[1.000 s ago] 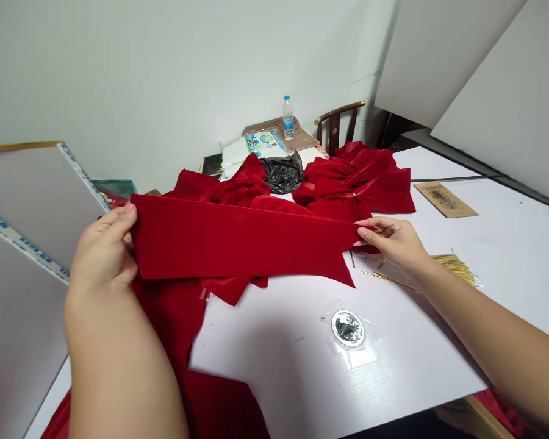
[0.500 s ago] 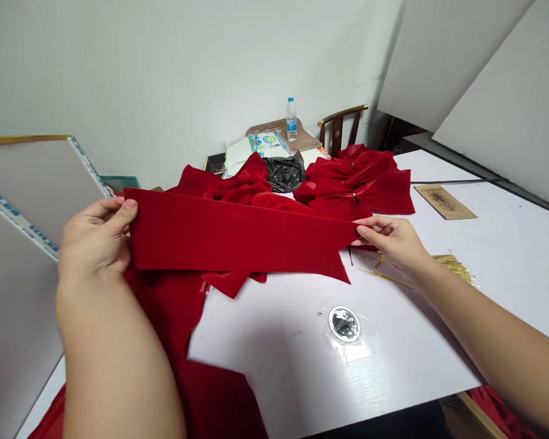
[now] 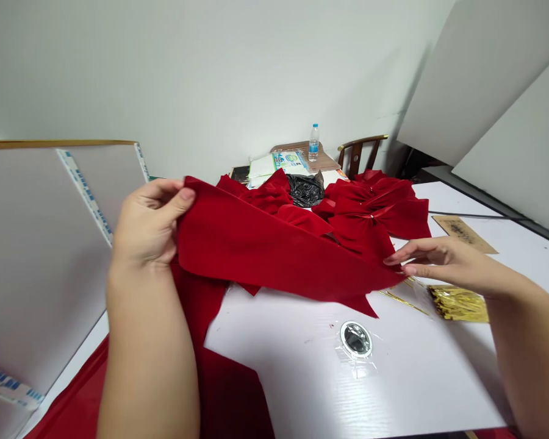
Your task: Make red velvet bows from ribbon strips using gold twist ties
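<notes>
A wide strip of red velvet ribbon [image 3: 265,250] stretches in the air above the table, slanting down to the right, with a notched right end. My left hand [image 3: 149,225] is closed, pinching its upper left end between thumb and fingers. At the other end, my right hand [image 3: 443,262] has its thumb and fingers apart, the ribbon's pointed tip lying right at the thumb. Behind the strip are several red velvet bows [image 3: 370,213]. More red velvet fabric [image 3: 229,390] hangs over the table's left front edge.
On the white table [image 3: 311,378] lie a round silver-rimmed disc [image 3: 355,339] under clear plastic, a bag of gold twist ties [image 3: 460,303] and a piece of cardboard [image 3: 464,233]. Farther back are a black plastic bag [image 3: 305,190], a water bottle [image 3: 313,143] and a chair [image 3: 361,152]. White panels [image 3: 36,244] stand left.
My right hand has moved down and its fingers have parted from their pinch on the ribbon. The ribbon's right end has dropped. The view has shifted left and upward.
</notes>
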A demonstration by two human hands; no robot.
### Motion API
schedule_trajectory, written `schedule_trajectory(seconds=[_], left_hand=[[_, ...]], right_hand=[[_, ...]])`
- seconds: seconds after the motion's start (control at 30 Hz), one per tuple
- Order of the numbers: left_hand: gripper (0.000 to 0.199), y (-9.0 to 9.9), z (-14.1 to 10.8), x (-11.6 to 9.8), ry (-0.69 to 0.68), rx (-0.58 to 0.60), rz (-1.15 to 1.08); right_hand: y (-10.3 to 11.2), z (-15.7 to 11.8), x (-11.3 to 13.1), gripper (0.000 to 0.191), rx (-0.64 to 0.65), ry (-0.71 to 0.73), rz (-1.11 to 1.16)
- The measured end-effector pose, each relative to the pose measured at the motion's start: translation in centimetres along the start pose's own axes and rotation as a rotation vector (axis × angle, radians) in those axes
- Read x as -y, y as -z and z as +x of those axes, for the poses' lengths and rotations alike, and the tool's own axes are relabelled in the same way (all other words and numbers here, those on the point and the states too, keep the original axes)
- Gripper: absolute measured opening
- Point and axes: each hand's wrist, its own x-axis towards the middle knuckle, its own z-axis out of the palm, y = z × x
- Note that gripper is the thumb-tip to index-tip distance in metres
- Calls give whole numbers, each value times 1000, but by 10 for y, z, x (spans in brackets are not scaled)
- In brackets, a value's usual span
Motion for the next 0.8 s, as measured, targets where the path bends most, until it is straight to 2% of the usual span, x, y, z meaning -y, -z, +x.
schedule_trajectory(seconds=[0.03,0.1,0.2,0.27,0.33,0.47,0.63,0.8], left_hand=[[51,-9,-8,-7,30,21,-6],[39,-28,-26,-21,3,85,88],[21,-55,-53,-39,-71,223,260],[12,-69,-68,-48,-124,333,337],[6,-78,-78,-52,-177,415,375],[5,-86,-86,-53,-241,468,377],[4,-88,-89,-55,-243,514,372],[6,-83,-88,-61,-232,571,426]], right_hand=[[-1,-1,16,38,-36,45,-79],[-14,1,57,45,-145,155,-204],[-53,8,126,35,-359,384,-187],[-77,15,161,32,-369,558,-156],[-91,21,181,20,-402,672,-172],[-93,24,185,4,-456,728,-331],[-88,19,175,10,-502,816,-530],[-79,12,178,19,-554,862,-686]])
